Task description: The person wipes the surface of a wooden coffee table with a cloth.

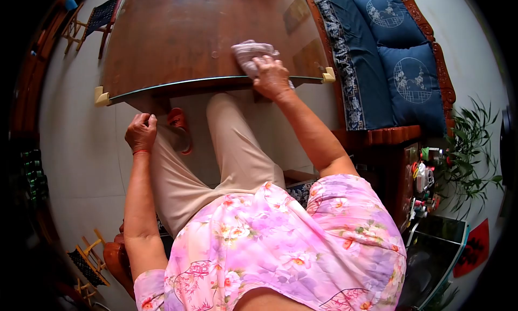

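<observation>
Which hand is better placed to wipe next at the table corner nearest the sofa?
Right, I'd judge: the right hand has the cloth on the glass-topped table, near that corner's guard. The left hand is off the table, by the left leg, without a cloth.

The left hand [141, 132] is curled into a loose fist, back upward, just short of the near edge of the bench [178, 41], toward its near left corner. Whether it touches the left knee [162, 141] cannot be told. The left wrist [141, 151] looks nearly straight, in line with the left forearm [141, 195]. The right hand [271, 76] is over the near edge, close to the near right corner, palm down, fingers bent and pointing away from the body. The right forearm [310, 125] reaches forward and slants inward to it.
</observation>
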`<action>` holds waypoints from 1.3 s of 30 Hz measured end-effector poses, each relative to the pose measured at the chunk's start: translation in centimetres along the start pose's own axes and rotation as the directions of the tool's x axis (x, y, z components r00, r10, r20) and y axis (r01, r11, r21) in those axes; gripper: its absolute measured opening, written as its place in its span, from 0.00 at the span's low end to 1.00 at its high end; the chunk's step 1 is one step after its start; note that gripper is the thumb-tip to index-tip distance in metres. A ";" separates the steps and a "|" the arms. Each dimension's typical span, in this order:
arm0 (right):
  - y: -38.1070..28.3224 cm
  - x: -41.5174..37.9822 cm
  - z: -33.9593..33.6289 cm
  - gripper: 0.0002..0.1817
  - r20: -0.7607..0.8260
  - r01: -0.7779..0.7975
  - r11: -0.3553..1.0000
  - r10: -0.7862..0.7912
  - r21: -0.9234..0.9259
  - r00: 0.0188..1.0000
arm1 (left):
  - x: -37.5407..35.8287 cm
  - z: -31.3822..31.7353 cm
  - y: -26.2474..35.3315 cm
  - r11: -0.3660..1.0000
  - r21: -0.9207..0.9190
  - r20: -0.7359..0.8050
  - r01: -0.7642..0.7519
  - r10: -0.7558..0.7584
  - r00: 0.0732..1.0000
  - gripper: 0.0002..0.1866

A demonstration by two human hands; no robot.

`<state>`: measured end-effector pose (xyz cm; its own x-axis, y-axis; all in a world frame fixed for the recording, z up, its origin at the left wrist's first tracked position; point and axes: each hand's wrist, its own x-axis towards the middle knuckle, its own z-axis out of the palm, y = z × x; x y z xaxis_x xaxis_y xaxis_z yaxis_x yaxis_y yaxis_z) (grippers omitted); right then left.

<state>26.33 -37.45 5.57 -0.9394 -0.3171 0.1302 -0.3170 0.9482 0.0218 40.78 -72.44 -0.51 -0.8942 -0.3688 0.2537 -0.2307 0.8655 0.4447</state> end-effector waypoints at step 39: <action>-9.4 5.9 -2.0 0.24 0.307 -0.438 -0.332 -0.379 0.835 0.873 | -1.1 -0.3 -0.8 0.986 -0.158 -0.084 -0.046 0.033 0.996 0.07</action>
<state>23.99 -48.19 8.08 -0.7398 -0.6427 -0.1989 0.4079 -0.1934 -0.8923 42.03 -72.86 -0.85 -0.8658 -0.3675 0.3396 -0.1263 0.8172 0.5624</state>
